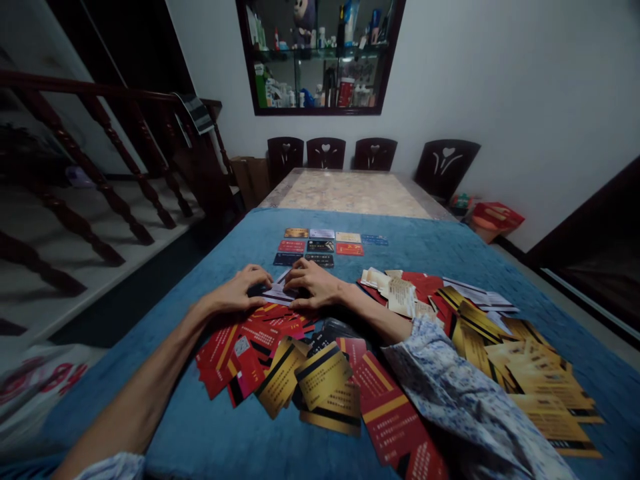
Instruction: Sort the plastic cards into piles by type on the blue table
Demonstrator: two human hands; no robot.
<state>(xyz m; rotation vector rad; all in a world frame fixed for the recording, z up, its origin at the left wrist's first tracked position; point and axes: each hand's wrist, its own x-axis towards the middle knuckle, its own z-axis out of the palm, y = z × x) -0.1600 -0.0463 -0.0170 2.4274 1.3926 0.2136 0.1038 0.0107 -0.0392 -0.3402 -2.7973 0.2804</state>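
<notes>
Silver-lavender cards [278, 292] with a dark stripe lie between my two hands, over the heap of red cards. My left hand [245, 288] curls round their left side, thumb toward me. From the right, my right hand [315, 283] grips the same cards, its fingers bent over the top edge. My fingers hide part of them. Just beyond my hands, several cards lie in rows, among them a red one [291, 246] and a black one [319, 261]. Close below are fanned red cards [225, 350] and gold cards [327, 380].
A blue cloth [190, 427] covers the near table. Right of my right forearm lie cream cards [400, 293] and gold cards [543, 373]. Dark chairs [325, 153] line the far end. A wooden railing [100, 133] runs along the left, and a plastic bag [45, 380] sits low at the left.
</notes>
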